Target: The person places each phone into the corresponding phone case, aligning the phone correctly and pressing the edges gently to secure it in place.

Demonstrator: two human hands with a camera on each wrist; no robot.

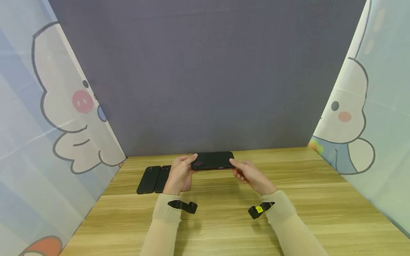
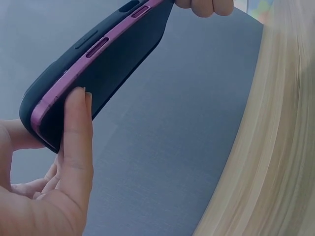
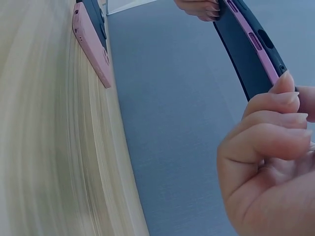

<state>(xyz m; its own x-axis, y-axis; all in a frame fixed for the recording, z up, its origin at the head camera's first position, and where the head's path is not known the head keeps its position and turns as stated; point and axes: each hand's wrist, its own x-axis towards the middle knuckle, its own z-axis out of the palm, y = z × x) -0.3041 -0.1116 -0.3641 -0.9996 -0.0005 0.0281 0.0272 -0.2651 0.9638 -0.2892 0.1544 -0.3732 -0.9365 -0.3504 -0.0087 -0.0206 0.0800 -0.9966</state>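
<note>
Both hands hold a phone (image 1: pixel 213 160) sideways above the far part of the table, its black case (image 2: pixel 58 74) facing up in the head view. The phone's pink side frame (image 3: pixel 255 41) shows along the case's edge, and its dark screen side (image 2: pixel 118 64) faces down. At the left end, with the camera cutout, my left hand (image 1: pixel 180 172) pinches it between thumb and fingers. My right hand (image 1: pixel 251 174) pinches the other end, its fingers curled underneath. Whether the case is fully seated cannot be told.
On the table (image 1: pixel 224 220) left of the hands lie a black phone or case (image 1: pixel 148 180), a second black one (image 1: pixel 162 179) beside it, and a pink one (image 1: pixel 187 183) partly hidden by the left hand. A grey panel (image 1: pixel 208 78) stands behind; printed curtains flank both sides.
</note>
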